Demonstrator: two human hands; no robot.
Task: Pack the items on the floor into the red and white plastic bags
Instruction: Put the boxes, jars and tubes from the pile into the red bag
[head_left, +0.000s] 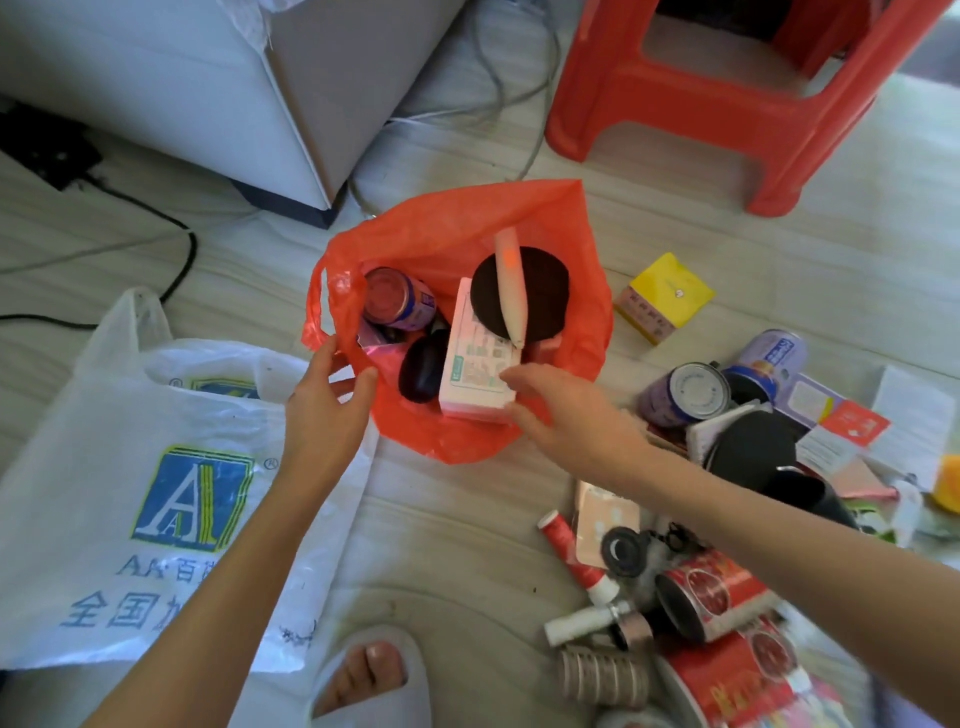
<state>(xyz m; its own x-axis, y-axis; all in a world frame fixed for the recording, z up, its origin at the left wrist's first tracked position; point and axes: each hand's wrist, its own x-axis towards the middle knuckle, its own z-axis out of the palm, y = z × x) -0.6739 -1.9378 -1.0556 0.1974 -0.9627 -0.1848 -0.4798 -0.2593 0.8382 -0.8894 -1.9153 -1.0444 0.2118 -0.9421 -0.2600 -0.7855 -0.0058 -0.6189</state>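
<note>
The red plastic bag (457, 228) stands open on the floor in the middle. Inside it are a purple can (400, 299), a black round item (543, 296), a white pen-shaped tube (511, 291), a dark oval case (423, 366) and a pink and white box (475, 364). My left hand (327, 410) pinches the bag's near left rim and holds it open. My right hand (561, 410) holds the box's near corner, thumb on top, with the box inside the bag's mouth. The white plastic bag (104, 467) with a blue logo lies flat at the left.
Loose items lie on the floor at the right: a yellow box (665, 296), two purple cans (691, 395), a black cap (753, 452), red label rolls (711, 592), tubes (571, 551) and cards. A red stool (727, 104), grey furniture (208, 93) and cables sit behind. My slippered foot (374, 675) is below.
</note>
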